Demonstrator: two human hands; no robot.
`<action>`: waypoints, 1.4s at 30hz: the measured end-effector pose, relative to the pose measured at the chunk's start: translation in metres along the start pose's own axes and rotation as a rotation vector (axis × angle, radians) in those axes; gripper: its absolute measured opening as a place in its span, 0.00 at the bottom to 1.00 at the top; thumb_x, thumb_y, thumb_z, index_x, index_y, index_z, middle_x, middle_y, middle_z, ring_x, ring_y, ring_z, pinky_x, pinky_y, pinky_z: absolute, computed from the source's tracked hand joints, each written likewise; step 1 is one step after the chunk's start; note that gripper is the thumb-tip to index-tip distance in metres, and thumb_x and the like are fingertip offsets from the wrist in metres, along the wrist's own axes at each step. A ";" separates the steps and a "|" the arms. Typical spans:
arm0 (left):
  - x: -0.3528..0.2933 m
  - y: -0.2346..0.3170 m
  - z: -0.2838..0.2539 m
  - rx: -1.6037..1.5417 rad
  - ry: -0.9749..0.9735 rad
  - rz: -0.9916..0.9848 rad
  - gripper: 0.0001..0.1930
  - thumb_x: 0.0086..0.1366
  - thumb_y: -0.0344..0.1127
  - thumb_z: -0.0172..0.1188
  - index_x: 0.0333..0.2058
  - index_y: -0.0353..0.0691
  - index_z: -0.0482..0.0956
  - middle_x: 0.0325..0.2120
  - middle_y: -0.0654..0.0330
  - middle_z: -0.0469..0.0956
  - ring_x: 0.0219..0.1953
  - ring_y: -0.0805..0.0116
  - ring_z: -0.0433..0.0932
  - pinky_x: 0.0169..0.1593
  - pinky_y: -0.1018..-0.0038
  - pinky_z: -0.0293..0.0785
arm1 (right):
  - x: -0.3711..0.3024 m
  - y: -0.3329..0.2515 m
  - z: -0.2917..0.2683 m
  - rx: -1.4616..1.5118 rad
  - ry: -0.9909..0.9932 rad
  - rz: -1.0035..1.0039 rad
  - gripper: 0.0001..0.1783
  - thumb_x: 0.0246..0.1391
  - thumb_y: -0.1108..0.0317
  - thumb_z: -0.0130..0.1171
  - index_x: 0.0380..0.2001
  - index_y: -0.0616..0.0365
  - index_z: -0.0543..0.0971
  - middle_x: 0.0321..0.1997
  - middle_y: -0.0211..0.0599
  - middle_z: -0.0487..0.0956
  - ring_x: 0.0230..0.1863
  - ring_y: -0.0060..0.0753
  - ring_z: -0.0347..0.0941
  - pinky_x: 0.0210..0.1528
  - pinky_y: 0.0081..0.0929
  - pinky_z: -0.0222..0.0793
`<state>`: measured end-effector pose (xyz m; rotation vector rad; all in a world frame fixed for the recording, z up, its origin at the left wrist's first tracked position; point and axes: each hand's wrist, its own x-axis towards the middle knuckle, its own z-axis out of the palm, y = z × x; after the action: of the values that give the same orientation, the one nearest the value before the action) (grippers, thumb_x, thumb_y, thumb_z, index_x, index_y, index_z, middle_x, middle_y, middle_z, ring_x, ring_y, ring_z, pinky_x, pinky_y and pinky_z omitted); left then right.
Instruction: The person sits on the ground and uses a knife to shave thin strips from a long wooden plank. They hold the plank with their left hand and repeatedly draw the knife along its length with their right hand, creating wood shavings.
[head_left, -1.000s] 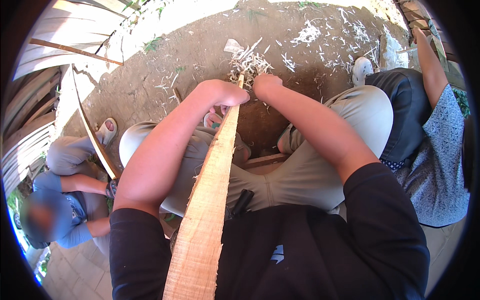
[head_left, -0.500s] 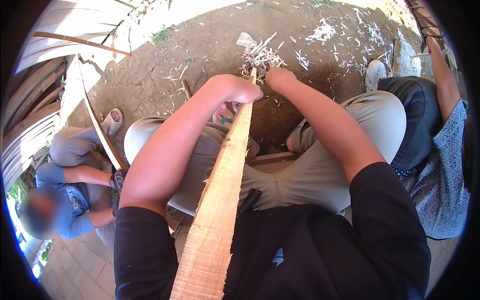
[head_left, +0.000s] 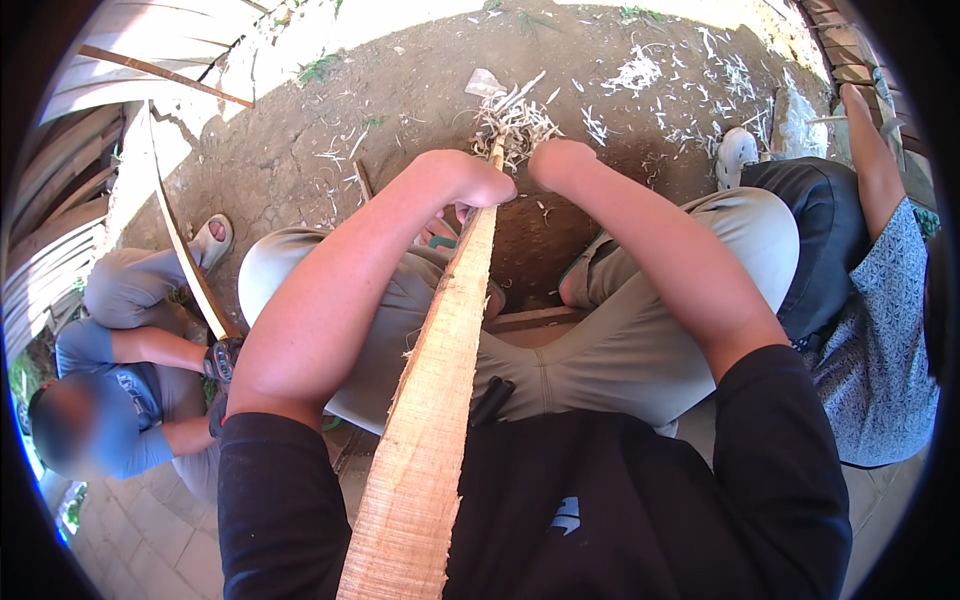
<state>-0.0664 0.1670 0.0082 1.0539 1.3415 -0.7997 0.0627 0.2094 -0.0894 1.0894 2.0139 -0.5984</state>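
Note:
A long pale wooden plank (head_left: pixel 432 385), rough along its edges, runs from my body away between my knees and narrows toward its far end. My left hand (head_left: pixel 484 187) is closed around it near that narrow end, with some fingertips showing beneath its left side. Just right of the tip, my right hand (head_left: pixel 558 160) is bent into a fist; whatever it grips is hidden behind it. Curled wood shavings (head_left: pixel 525 125) lie heaped on the ground around the plank's tip.
At the left, a seated person (head_left: pixel 140 340) wearing dark gloves holds another long wooden strip (head_left: pixel 185 245). Another person in a patterned shirt (head_left: pixel 880 350) sits close on my right. More shavings (head_left: pixel 635 72) litter the dirt ground. A corrugated sheet (head_left: pixel 130 55) stands at the far left.
My right hand has shifted slightly to the right, away from the plank's tip. The left hand keeps its hold on the plank. The whole view has moved a little.

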 end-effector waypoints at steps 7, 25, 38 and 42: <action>0.007 -0.001 0.000 0.026 0.014 -0.016 0.28 0.65 0.52 0.37 0.45 0.32 0.75 0.37 0.52 0.79 0.35 0.65 0.80 0.43 0.63 0.76 | 0.006 -0.008 0.012 0.128 0.040 0.065 0.15 0.52 0.68 0.56 0.42 0.58 0.83 0.47 0.38 0.82 0.48 0.39 0.79 0.42 0.36 0.77; 0.014 -0.005 -0.003 0.003 -0.017 -0.018 0.25 0.63 0.50 0.39 0.44 0.37 0.76 0.36 0.54 0.78 0.32 0.60 0.78 0.42 0.59 0.75 | 0.018 0.001 -0.001 0.022 0.018 0.029 0.14 0.51 0.68 0.57 0.42 0.55 0.83 0.48 0.39 0.81 0.49 0.41 0.79 0.46 0.36 0.76; -0.011 -0.004 0.004 -0.055 0.089 0.110 0.25 0.66 0.46 0.39 0.40 0.27 0.75 0.34 0.50 0.79 0.30 0.64 0.81 0.39 0.68 0.78 | -0.018 0.026 -0.028 -0.069 0.103 -0.007 0.14 0.52 0.67 0.56 0.41 0.54 0.83 0.45 0.39 0.82 0.47 0.43 0.79 0.45 0.37 0.75; -0.006 0.003 0.001 -0.043 0.092 0.037 0.25 0.64 0.52 0.44 0.41 0.34 0.78 0.34 0.52 0.81 0.34 0.61 0.82 0.44 0.59 0.75 | -0.018 0.007 -0.048 0.015 0.238 -0.065 0.18 0.61 0.56 0.49 0.38 0.57 0.83 0.42 0.41 0.82 0.45 0.46 0.79 0.44 0.39 0.74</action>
<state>-0.0639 0.1661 0.0149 1.0898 1.4067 -0.6986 0.0561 0.2372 -0.0465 1.1536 2.2599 -0.5387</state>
